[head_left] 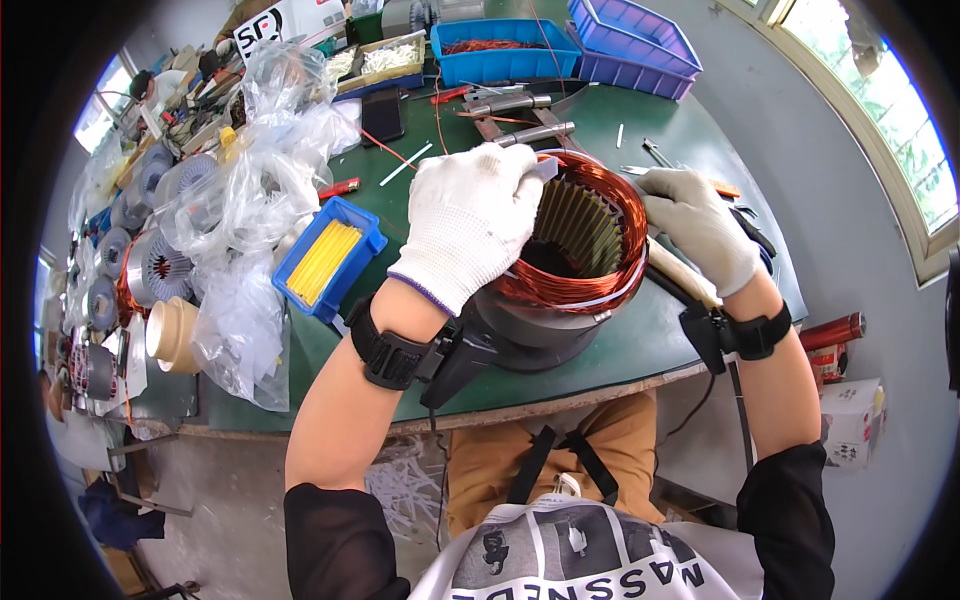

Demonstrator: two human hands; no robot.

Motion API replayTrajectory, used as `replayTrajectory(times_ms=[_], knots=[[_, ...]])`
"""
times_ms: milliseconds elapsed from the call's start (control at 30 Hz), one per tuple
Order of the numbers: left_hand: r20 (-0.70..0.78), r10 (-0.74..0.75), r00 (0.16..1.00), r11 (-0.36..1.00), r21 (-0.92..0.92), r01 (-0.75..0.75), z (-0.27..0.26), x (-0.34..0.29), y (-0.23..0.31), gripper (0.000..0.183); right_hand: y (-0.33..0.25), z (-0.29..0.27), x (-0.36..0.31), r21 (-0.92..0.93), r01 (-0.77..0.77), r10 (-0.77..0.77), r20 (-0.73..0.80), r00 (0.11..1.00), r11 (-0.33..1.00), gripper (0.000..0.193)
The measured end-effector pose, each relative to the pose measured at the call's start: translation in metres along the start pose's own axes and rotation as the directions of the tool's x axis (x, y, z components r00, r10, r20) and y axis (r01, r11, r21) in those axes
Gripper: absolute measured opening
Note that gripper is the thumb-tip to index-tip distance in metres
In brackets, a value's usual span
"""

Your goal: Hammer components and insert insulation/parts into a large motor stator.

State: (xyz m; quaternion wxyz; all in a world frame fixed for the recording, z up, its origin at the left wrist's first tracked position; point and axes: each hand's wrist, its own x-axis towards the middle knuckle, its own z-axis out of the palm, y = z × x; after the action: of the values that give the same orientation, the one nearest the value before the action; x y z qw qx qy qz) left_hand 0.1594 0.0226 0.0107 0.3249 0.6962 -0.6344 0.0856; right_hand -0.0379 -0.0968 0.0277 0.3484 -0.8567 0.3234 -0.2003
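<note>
A motor stator with a thick ring of copper winding (627,210) stands on the green table in front of me, its slots lined with yellowish strips. My left hand (470,215), in a white knitted glove, is closed on a small flat grey piece (545,169) at the winding's upper left edge. On the opposite side, my gloved right hand (700,225) has its fingers curled against the outer edge of the winding; its fingertips are partly hidden. Beneath that hand lies a pale wooden handle (684,272). White cord runs around the winding's lower rim.
A blue tray of yellow strips (328,262) sits left of the stator. Clear plastic bags (240,200) and several other stators (160,265) crowd the far left. Blue bins (500,65), metal bars (520,105) and a dark phone-like slab (382,115) lie behind. A window is at right.
</note>
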Motion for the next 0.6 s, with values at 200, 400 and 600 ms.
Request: replayTrajectory(times_ms=[200, 400, 600], knots=[[0.051, 0.001, 0.999, 1.000, -0.029, 0.001, -0.002, 0.002, -0.001, 0.019, 0.011, 0.008, -0.003, -0.080, 0.031, -0.039, -0.096, 0.995, 0.996, 0.021], [0.074, -0.021, 0.997, 0.998, -0.052, 0.025, -0.004, 0.001, -0.001, 0.020, 0.002, -0.012, -0.002, -0.095, 0.060, -0.051, 0.099, 0.994, 0.994, 0.023], [0.120, -0.006, 0.993, 0.999, 0.038, 0.002, -0.005, 0.005, -0.003, 0.020, -0.002, -0.005, 0.002, -0.082, -0.031, 0.037, 0.066, 0.997, 0.996, 0.022]])
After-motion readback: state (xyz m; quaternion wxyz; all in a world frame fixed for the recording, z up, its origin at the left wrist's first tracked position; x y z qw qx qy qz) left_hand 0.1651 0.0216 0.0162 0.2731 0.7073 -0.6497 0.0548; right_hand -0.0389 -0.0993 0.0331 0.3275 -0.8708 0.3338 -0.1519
